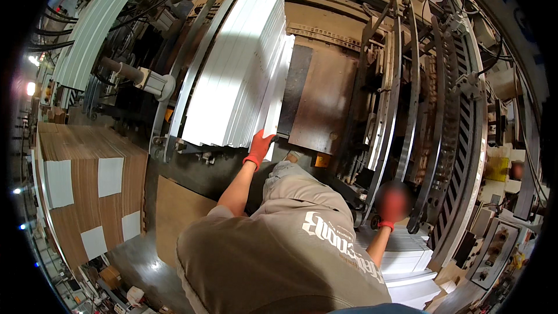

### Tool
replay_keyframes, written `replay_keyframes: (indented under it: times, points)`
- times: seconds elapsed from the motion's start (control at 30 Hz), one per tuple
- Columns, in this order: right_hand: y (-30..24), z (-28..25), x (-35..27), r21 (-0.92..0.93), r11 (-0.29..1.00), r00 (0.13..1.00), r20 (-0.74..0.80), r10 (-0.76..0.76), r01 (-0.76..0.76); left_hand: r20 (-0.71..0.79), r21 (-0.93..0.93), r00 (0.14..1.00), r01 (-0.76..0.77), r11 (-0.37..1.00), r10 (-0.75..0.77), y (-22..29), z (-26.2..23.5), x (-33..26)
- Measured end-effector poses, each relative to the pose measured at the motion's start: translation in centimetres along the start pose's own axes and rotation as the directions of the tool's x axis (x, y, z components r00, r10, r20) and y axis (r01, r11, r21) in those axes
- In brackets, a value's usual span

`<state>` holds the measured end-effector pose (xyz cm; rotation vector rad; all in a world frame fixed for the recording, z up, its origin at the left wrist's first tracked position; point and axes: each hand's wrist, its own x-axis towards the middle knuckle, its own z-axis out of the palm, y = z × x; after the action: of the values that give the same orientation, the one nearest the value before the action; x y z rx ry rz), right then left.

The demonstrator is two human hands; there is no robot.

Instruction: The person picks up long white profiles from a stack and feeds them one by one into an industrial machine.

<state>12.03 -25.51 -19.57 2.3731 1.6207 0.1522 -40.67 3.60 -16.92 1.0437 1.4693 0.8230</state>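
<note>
My left hand, in a red glove with dark fingertips, grips the near end of a long white panel. That panel stands along the right side of a tall stack of white panels, lower than the stack's top. My right hand, also red-gloved, is by the near ends of the metal rails on the right. A blur covers its fingers, so their pose and anything in them cannot be made out. Just below it lie more white panels.
A brown metal plate lies right of the stack. Metal rails and a striped machine edge run along the right. Bundled brown cardboard stands at left, beside a flat brown sheet on the floor.
</note>
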Motion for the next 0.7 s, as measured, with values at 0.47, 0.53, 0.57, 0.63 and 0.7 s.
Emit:
replay_keyframes:
  times: [0.47, 0.53, 0.57, 0.63, 0.7]
  points:
    - [-1.0, -1.0, -0.1, -0.008, 0.999, 0.999, 0.021, -0.044, 0.044, -0.025, 0.021, 1.0, 0.006, 1.0, -0.005, -1.2, -1.7, 2.5]
    - [-1.0, -1.5, -0.2, 0.014, 0.999, 0.997, 0.07, -0.033, 0.032, -0.091, 0.264, 0.992, -0.062, 0.962, 0.089, -1.1, -1.2, 2.4]
    - [-1.0, -1.7, -0.3, 0.024, 0.999, 0.995, 0.094, -0.029, 0.026, -0.119, 0.386, 0.987, -0.05, 0.921, 0.104, -1.0, -1.0, 2.4]
    - [-0.9, -1.9, -0.5, 0.046, 0.999, 0.99, 0.142, -0.019, 0.013, -0.161, 0.548, 0.984, 0.03, 0.836, 0.071, -0.6, -0.5, 2.2]
    - [-0.9, -1.6, -0.8, -0.008, 0.997, 0.996, 0.016, -0.083, 0.083, -0.225, 0.61, 0.974, 0.161, 0.776, -0.025, -0.4, -0.1, 2.3]
